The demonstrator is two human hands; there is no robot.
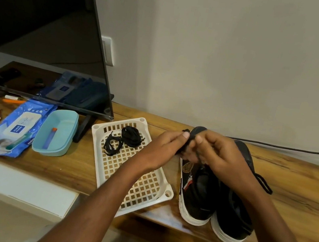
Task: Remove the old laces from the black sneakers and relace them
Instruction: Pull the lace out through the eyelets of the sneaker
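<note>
On the wooden TV unit (293, 178) our two black sneakers (216, 194) stand side by side, heels toward us, just right of the white lattice tray (143, 184), where two coiled black laces (128, 136) lie at the far end. Above the left sneaker's toe, our left hand (162, 149) and right hand (218, 154) meet on a black lace (187, 145) — both sets of fingertips pinch it, thumbs pressed on top. A further loop of lace (264, 184) trails from under the right wrist onto the wood. We judge we are gathering a pulled-out lace; best to keep it taut between the pinches and wind evenly — slack would tangle it.
</note>
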